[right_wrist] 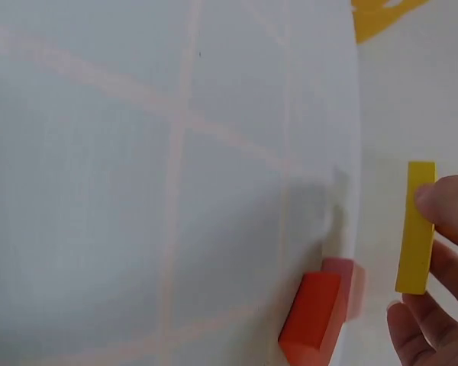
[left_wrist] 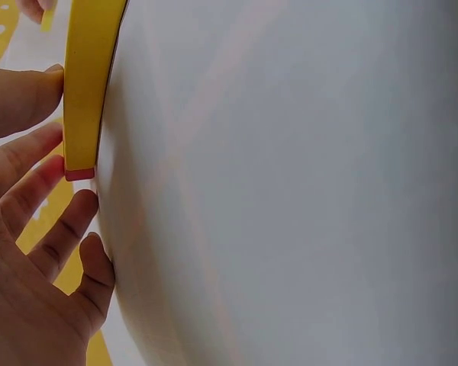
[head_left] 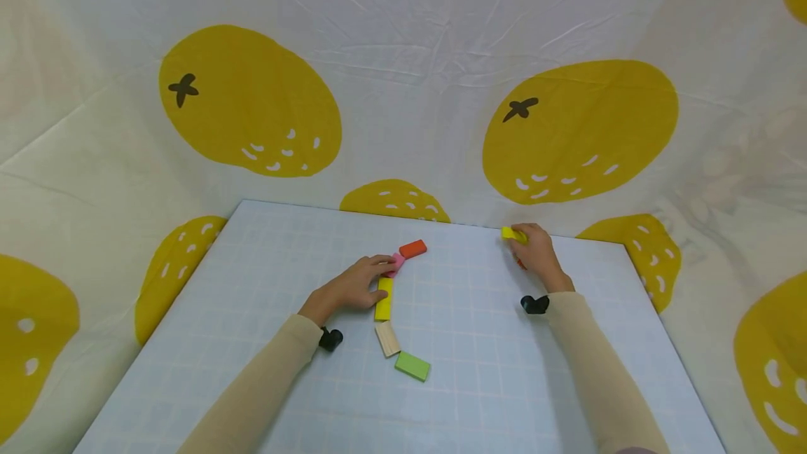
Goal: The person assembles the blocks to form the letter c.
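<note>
My left hand [head_left: 354, 283] rests over a bent row of flat blocks. Its thumb touches a yellow block [head_left: 383, 308], and its fingertips lie on the pink block [head_left: 398, 262] just beyond. In the left wrist view that yellow block [left_wrist: 85, 84] stretches upward from the thumb, the fingers loosely spread beside it. Over the table's far right part, my right hand [head_left: 537, 252] pinches another yellow block [right_wrist: 417, 252] between thumb and fingers, above the surface. Below it, a red-orange block [right_wrist: 313, 309] and a pink block [right_wrist: 353, 288] lie close together on the table.
An orange block [head_left: 413, 249] continues the row at its far end. Toward me the row goes on with a plain wooden block [head_left: 387, 339] and a green block [head_left: 412, 366]. A white curtain [head_left: 410, 90] with yellow fruit prints hangs behind the table [head_left: 492, 384].
</note>
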Demonstrator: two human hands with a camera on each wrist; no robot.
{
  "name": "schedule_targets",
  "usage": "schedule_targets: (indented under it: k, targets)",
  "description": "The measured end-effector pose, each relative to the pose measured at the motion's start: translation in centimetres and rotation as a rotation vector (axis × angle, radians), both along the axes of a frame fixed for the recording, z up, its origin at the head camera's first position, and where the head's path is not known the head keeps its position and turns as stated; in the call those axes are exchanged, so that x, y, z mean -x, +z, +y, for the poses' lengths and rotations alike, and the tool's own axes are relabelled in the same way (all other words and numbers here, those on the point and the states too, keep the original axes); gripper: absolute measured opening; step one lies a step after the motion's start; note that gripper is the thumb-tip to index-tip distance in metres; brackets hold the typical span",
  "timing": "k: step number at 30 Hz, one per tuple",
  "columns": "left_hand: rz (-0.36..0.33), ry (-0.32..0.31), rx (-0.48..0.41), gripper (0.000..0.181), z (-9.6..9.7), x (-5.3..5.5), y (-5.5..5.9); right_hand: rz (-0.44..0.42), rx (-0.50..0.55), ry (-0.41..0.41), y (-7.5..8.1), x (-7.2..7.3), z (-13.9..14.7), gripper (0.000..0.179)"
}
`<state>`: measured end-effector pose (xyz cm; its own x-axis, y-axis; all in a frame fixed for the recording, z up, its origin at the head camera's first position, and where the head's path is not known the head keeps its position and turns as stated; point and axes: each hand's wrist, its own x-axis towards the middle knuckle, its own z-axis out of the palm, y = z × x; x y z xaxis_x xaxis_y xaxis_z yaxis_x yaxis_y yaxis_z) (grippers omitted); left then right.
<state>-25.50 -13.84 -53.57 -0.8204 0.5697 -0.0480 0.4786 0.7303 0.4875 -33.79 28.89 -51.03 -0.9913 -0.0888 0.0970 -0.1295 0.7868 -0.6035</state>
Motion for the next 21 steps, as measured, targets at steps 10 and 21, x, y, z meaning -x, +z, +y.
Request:
schedule_targets:
  k: [10, 21]
  targets:
    - [-0.005, -0.004, 0.004, 0.062, 0.0, 0.1, 0.1, 0.055, -0.031, 0.133, -0.7, 0.2, -3.6, 0.039]
    - [-0.014, 0.004, 0.017, 0.062, 0.1, 0.0, 0.3, 0.002, -0.018, 0.189, -1.2, 0.1, -7.4, 0.04]
